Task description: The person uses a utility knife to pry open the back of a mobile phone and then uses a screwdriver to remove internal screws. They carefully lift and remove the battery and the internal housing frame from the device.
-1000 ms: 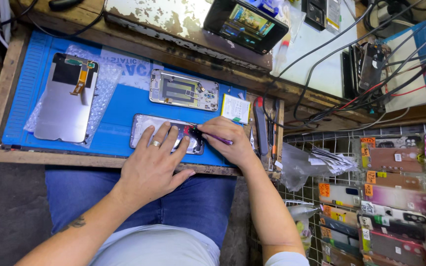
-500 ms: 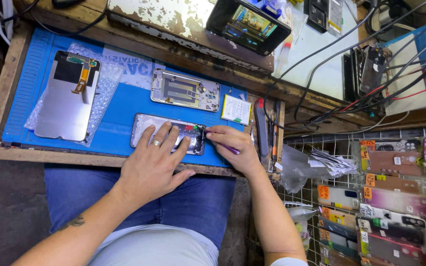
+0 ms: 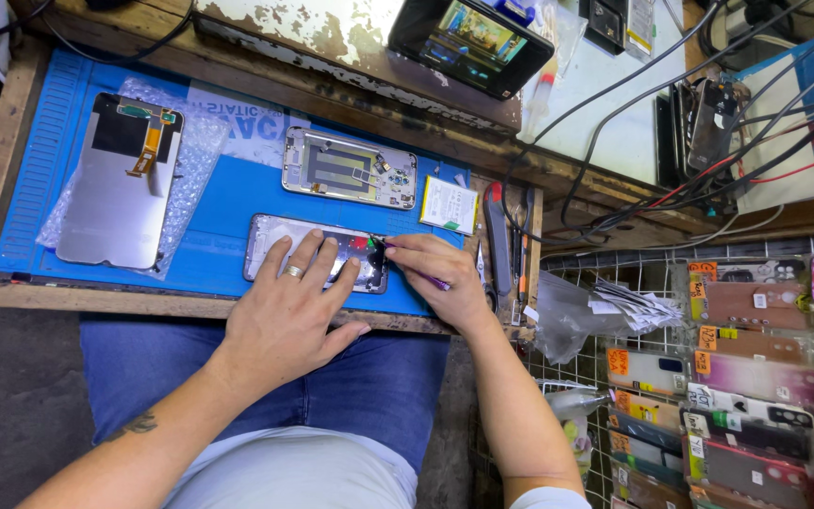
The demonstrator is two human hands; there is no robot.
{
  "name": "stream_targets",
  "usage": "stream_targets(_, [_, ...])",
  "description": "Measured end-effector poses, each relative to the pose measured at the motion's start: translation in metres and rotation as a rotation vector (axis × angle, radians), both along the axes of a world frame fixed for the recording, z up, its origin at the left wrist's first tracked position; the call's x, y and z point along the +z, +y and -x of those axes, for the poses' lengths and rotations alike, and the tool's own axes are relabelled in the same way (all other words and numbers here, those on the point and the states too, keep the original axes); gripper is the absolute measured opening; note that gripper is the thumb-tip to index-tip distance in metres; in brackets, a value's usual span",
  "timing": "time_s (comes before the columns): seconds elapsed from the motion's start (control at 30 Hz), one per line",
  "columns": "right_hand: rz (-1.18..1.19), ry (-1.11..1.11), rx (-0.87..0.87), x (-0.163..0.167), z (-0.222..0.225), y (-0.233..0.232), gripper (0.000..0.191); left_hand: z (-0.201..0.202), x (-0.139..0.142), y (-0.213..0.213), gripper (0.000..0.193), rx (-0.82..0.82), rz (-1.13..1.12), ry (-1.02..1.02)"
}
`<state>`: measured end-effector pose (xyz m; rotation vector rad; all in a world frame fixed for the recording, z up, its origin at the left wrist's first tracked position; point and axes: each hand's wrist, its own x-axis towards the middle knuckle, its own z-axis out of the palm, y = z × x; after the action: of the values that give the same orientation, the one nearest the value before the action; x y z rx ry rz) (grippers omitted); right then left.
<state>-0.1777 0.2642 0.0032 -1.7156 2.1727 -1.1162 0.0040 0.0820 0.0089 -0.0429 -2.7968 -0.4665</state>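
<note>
An opened phone [image 3: 317, 253] is pinned flat on the blue mat [image 3: 228, 203] by the spread left hand [image 3: 286, 316]. A thin purple tool [image 3: 416, 269] is pinched in the right hand [image 3: 435, 278], its tip at the phone's right end. A slip could scratch the exposed parts there.

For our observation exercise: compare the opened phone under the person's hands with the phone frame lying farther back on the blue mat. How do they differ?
The opened phone is pressed down by the left hand while the right hand works a thin tool at its end; the phone frame lies untouched. The opened phone sits near the mat's front edge, the phone frame farther back. Both lie flat, lengthwise, insides showing.
</note>
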Motion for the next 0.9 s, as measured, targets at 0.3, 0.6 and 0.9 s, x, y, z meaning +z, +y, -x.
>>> stream_targets(0.3, [0.025,0.008,-0.03,-0.0005,-0.0029,-0.004,0.025,0.0005,-0.0006,-0.0003,0.073,0.002,0.002,0.008])
stream_targets(0.6, [0.04,-0.002,-0.04,-0.0046,-0.0024,-0.0059,0.025,0.0008,-0.0019,-0.0004,0.074,0.001,-0.008,-0.003])
stream_targets(0.9, [0.057,-0.031,-0.011,-0.0032,-0.0022,-0.0069,0.026,0.0004,-0.0017,0.0008,0.073,0.005,-0.02,-0.004])
